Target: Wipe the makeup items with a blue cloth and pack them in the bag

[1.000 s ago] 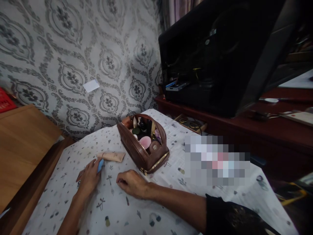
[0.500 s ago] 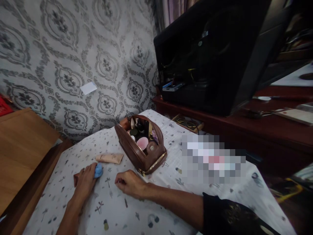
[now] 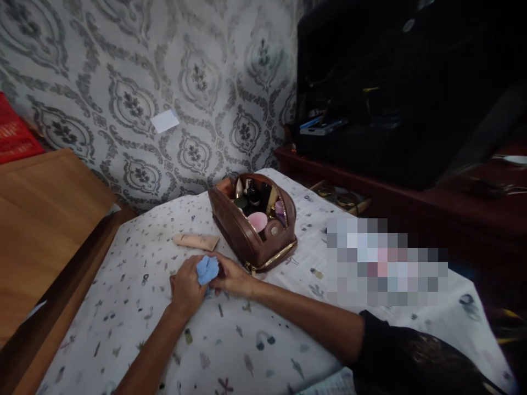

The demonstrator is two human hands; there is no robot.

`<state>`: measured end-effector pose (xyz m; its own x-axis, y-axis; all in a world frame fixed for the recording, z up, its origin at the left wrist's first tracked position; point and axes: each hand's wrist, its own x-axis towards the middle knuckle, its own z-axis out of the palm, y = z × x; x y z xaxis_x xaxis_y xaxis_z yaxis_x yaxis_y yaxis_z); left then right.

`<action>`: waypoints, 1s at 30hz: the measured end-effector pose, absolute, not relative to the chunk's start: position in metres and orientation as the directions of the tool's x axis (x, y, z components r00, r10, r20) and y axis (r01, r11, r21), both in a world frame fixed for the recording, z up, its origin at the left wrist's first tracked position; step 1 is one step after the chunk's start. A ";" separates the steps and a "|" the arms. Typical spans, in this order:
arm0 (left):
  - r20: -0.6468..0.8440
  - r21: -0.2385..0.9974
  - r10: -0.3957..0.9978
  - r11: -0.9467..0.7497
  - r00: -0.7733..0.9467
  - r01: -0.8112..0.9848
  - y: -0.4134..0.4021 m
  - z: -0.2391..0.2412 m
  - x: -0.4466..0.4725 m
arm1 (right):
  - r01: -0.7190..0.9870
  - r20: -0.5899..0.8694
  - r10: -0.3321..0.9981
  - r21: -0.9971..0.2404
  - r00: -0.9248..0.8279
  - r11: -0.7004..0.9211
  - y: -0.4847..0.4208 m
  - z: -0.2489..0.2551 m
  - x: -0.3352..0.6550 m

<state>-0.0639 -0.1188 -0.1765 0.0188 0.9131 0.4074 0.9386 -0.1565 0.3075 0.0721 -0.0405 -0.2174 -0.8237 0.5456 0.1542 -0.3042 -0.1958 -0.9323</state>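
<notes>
Both hands meet over the patterned white tablecloth point(image 3: 230, 351). My left hand point(image 3: 186, 285) is curled round a small light-blue sponge-like thing point(image 3: 207, 269), and my right hand point(image 3: 234, 276) pinches the same thing from the right. Just beyond them stands an open brown leather cosmetic bag point(image 3: 255, 230), filled with several make-up items. A beige tube point(image 3: 196, 241) lies flat on the cloth to the left of the bag.
A wooden board point(image 3: 41, 219) slopes along the left edge of the table. Patterned wallpaper with a white slip point(image 3: 164, 120) rises behind. A large black box point(image 3: 395, 88) sits on a dark red cabinet point(image 3: 411, 203) at the right.
My left hand has carried the blue thing rightwards from beside the tube, and my right hand has closed onto it. The view has shifted left.
</notes>
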 end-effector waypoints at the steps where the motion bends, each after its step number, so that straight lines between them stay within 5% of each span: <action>1: 0.421 0.330 0.907 -0.158 0.005 0.931 -0.119 -0.178 -0.064 | -0.303 0.158 0.536 -0.933 -0.829 -0.195 -0.040 -0.217 0.073; 8: 0.454 0.589 0.868 -0.124 -0.200 0.799 -0.125 -0.174 -0.081 | -0.268 0.152 0.549 -0.954 -0.822 -0.138 -0.043 -0.211 0.079; 15: 0.191 0.707 0.974 -0.051 -0.120 0.706 -0.123 -0.168 -0.109 | -0.271 0.144 0.628 -0.956 -0.764 -0.111 -0.048 -0.197 0.086; 19: 0.231 0.740 0.948 -0.027 -0.217 0.672 -0.124 -0.172 -0.100 | -0.266 0.131 0.628 -0.956 -0.767 -0.125 -0.047 -0.195 0.087; 24: 0.306 0.837 0.853 -0.030 -0.422 0.546 -0.127 -0.180 -0.073 | -0.295 0.064 0.691 -0.930 -0.720 -0.221 -0.045 -0.196 0.086; 30: 0.269 0.856 0.851 0.003 -0.452 0.517 -0.129 -0.186 -0.057 | -0.412 0.030 0.701 -0.827 -0.713 -0.383 -0.049 -0.191 0.087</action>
